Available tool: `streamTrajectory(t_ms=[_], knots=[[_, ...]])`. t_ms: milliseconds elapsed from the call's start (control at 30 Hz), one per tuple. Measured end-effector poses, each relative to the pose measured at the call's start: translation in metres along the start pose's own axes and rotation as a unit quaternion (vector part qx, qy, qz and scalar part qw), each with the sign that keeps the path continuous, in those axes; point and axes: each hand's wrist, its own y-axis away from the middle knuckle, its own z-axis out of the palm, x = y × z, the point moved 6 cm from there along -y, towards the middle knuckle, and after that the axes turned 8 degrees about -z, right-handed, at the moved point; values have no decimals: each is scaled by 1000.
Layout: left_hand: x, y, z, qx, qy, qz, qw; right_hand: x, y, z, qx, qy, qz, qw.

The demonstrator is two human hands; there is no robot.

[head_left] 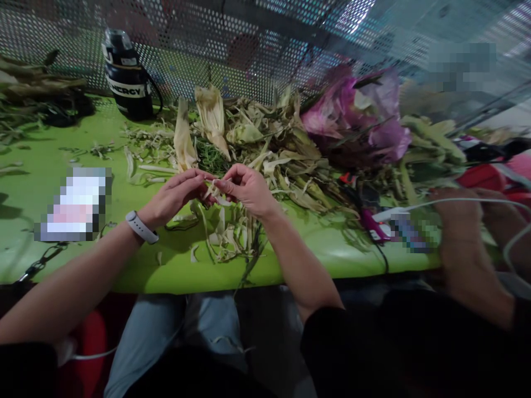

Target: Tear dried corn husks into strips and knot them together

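Over the near middle of the green table, my left hand (181,193) and my right hand (249,190) meet at the fingertips. Between them is a small pale strip of corn husk (215,192), pinched by both. A white band sits on my left wrist. Just below my hands lies a little pile of cut husk strips (232,235). Behind them stand dried corn husks (211,116), with a bundle of thin green strands (213,156) at their foot. Some of my left fingertips are hidden behind the strip and the other hand.
A dark bottle (129,83) stands at the back left. A phone (77,204) lies on the green table (136,271). Husks heap up around a pink plastic bag (357,116). At right are a purple tool (375,225), a white cable (460,200) and another person's arms (464,237).
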Motion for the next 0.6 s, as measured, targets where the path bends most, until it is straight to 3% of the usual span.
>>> streamTrajectory(t_ms=[200, 400, 600], knots=[[1, 0, 2, 51, -64, 11, 997, -4, 3, 7, -6, 9, -37, 999], [4, 2, -4, 159, -80, 68, 982, -2, 3, 4, 46, 37, -64, 996], [-2, -1, -4, 142, -64, 60, 986, -1, 4, 6, 38, 40, -65, 996]])
